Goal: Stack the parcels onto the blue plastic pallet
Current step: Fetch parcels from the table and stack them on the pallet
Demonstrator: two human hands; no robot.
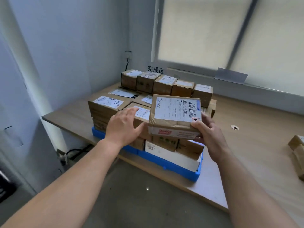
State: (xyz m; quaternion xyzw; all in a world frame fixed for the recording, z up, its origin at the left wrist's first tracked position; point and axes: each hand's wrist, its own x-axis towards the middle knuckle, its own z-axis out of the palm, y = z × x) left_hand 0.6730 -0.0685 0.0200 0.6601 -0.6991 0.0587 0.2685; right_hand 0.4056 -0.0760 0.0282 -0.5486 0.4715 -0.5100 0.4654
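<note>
Both arms out over the blue plastic pallet [181,172]
My left hand [123,125] lies flat, fingers straight, on the stacked parcels [105,111]; my right hand [209,135] grips a labelled parcel [176,112] at its near right corner, tilted above them.

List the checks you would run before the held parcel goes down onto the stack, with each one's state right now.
1. Grip: the right hand holds the held parcel at its near right corner: ok.
2. Label side up on the held parcel: ok.
3. Landing spot beneath it: hidden by the parcel: cannot tell.
4. Left hand clear of that spot: it lies flat on the neighbouring top parcel, thumb by the held parcel's edge: cannot tell.
5. Back row of small parcels upright and even: ok.
6. Blue pallet fully on the table: ok.
</note>
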